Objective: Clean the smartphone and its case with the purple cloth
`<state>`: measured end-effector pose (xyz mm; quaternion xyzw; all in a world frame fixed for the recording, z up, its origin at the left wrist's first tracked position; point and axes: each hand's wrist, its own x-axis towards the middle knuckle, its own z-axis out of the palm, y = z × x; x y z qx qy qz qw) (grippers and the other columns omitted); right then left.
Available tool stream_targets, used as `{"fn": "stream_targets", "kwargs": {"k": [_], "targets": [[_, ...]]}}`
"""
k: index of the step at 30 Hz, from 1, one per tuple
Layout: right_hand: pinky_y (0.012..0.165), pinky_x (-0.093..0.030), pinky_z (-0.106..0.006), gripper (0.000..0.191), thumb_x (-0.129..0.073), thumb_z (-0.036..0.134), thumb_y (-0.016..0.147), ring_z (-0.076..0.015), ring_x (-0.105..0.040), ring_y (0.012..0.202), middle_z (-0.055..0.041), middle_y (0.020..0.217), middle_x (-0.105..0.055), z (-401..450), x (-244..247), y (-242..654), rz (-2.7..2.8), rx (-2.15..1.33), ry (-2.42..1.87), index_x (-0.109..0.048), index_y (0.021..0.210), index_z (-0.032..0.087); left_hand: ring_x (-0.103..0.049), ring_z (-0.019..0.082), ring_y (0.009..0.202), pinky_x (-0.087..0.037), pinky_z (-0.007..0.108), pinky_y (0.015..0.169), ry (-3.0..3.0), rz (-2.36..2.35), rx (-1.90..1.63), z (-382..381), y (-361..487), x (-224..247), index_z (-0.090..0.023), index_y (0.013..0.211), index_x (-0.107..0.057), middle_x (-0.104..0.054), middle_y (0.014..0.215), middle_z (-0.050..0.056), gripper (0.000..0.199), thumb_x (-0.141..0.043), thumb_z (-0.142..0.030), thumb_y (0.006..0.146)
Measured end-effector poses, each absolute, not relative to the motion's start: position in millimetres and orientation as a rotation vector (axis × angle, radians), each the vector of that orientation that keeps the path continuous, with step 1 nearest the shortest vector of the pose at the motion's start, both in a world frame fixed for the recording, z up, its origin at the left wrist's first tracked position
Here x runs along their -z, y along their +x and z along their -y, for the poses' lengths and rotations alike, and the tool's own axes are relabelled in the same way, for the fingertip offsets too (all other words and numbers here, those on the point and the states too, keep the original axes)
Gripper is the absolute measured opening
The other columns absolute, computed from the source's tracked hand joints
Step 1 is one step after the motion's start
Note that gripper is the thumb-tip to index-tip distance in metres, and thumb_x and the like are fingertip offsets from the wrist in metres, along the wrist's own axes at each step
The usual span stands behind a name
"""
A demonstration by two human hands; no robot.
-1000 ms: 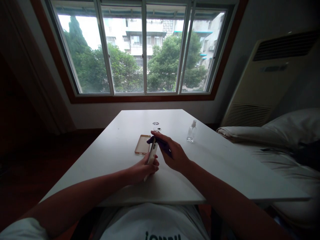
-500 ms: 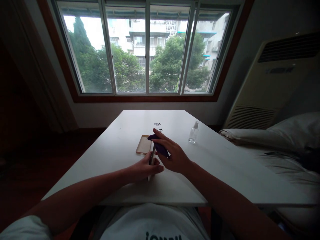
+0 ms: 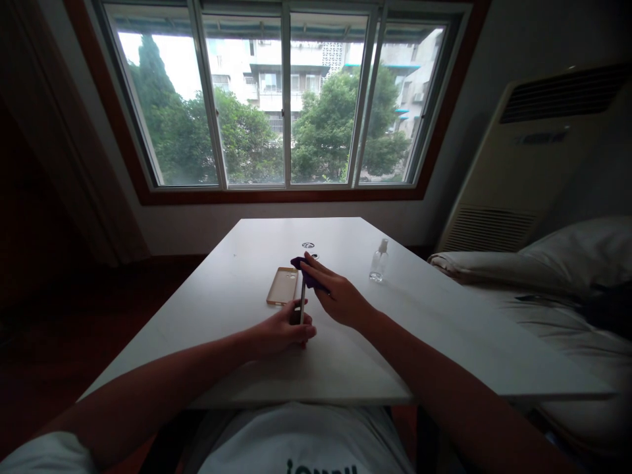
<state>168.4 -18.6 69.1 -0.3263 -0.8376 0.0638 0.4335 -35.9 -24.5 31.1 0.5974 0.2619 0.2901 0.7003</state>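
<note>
Near the middle of the white table, my left hand [image 3: 285, 329] is closed around the lower part of a phone [image 3: 303, 304], which stands on edge with its thin side toward me. My right hand [image 3: 340, 296] presses a dark purple cloth [image 3: 312, 279] against the phone's upper right side, its fingers pointing up and away. A phone case [image 3: 282, 287], tan and with a camera cut-out, lies on the table just beyond my left hand. The phone's broad faces are mostly hidden from this angle.
A clear spray bottle [image 3: 378, 262] stands on the white table [image 3: 207, 309] to the right. Round dark markings [image 3: 308, 245] show on the tabletop farther back. Beyond are a window [image 3: 286, 99], a tall air conditioner [image 3: 533, 138] and a bed with bedding [image 3: 567, 263] at right.
My right hand with the cloth has shifted slightly and flattened along the phone's upper part. The phone has turned more upright and edge-on in my left hand. The view has shifted a little.
</note>
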Motion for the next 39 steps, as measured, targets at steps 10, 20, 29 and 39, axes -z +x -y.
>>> {"fn": "stream_targets", "kwargs": {"k": [10,20,29,39], "targets": [[0.124,-0.031,-0.051,0.072,-0.044,-0.002,0.084,-0.026,-0.026,0.152,-0.0022,0.16,-0.036,21,-68,170,2.239,-0.209,-0.745,-0.052,0.149,0.028,-0.058,0.016,0.072,-0.047,0.032,0.071,1.32,-0.596,-0.654,22,-32,-32,-0.013,0.108,-0.047,-0.06,0.084,0.005,0.058,-0.079,-0.051,0.078],[0.123,-0.035,-0.05,0.061,-0.047,0.002,0.089,-0.0233,-0.035,0.149,-0.0029,0.146,-0.056,29,-77,164,2.429,-0.055,-0.477,-0.058,0.144,0.025,-0.054,0.014,0.066,-0.044,0.029,0.063,1.288,-0.596,-0.723,18,-27,-26,-0.013,0.091,-0.055,-0.056,0.075,0.003,0.05,-0.082,-0.051,0.072],[0.123,-0.032,-0.054,0.065,-0.041,0.003,0.089,-0.0241,-0.035,0.149,-0.0048,0.154,-0.047,-2,-67,186,2.048,0.074,-0.897,-0.05,0.15,0.025,-0.056,0.014,0.072,-0.046,0.03,0.068,1.42,-0.608,-0.614,19,-38,-30,-0.01,0.14,-0.037,-0.057,0.091,0.004,0.082,-0.08,-0.042,0.078],[0.048,-0.046,-0.026,0.026,-0.05,0.025,0.082,-0.0151,-0.057,0.055,0.0007,0.066,-0.062,12,-80,176,1.398,-0.667,-1.079,-0.07,0.097,0.019,-0.051,0.011,0.068,-0.044,0.027,0.059,1.377,-0.743,-0.874,15,-39,-45,-0.014,0.133,-0.043,-0.052,0.088,0.001,0.077,-0.08,-0.052,0.077]]}}
